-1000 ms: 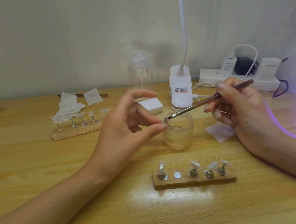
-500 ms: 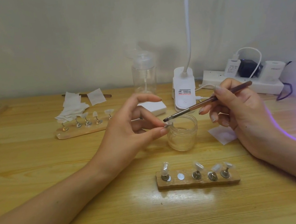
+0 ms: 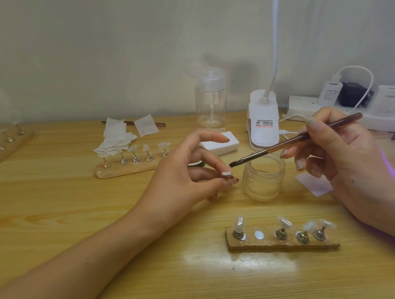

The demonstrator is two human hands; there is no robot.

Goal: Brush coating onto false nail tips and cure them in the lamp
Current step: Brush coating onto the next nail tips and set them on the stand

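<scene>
This is the brushing step. The left hand (image 3: 185, 176) pinches one small nail tip (image 3: 226, 173) between the thumb and a finger, with the first finger lifted up and out of the way. The nail tip is held in the air, just to the left of the glass jar (image 3: 264, 178) and above the table (image 3: 74, 215). Its shiny face looks up. It is very small here, so I cannot tell which way its long side runs.

The right hand (image 3: 338, 156) holds the brush (image 3: 290, 140) like a pencil. The brush lies long and slanted, with the handle end up and to the right and the hairs down and to the left. The hairs point at the nail tip and are just beside it, above the jar's rim. There seems to be a tiny gap between them.

Next, the hairs likely need to come down softly on the nail tip and stroke along it. The left hand must keep it steady.

The wooden holder (image 3: 282, 241) in front has four tips on stands and one bare round spot (image 3: 259, 234). The held tip probably goes there before the lamp.
</scene>
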